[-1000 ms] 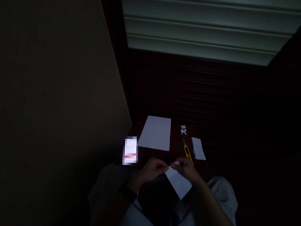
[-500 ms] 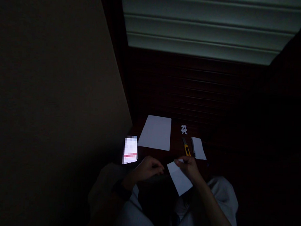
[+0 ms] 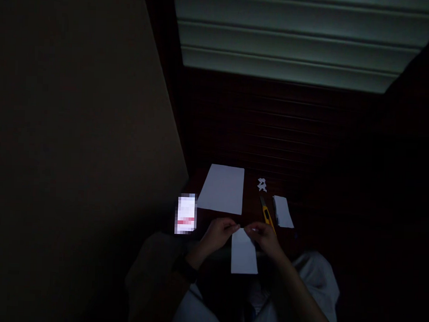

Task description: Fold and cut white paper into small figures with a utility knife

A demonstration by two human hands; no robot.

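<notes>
A small white sheet of paper [image 3: 244, 256] hangs from my fingers, its long side pointing toward me. My left hand [image 3: 220, 230] pinches its top left corner. At the top right corner, my right hand [image 3: 267, 238] pinches the same sheet. Just beyond my right hand lies a yellow box cutter [image 3: 266, 214] on the dark surface, its near end close to my fingers. To the right of the cutter rests a stack of small white paper pieces [image 3: 283, 212]. A larger white sheet [image 3: 223, 189] lies flat farther off, ahead of my left hand.
A lit screen [image 3: 186, 213], blurred out, stands left of the large sheet. Small white paper scraps [image 3: 262, 184] lie beyond the cutter. A wall [image 3: 96, 128] rises on the left, and slatted panels [image 3: 281, 50] close off the far side. The room is dim.
My left hand has moved right and taken hold of the small sheet. My right hand has shifted slightly, and the sheet has turned from slanted to nearly straight.
</notes>
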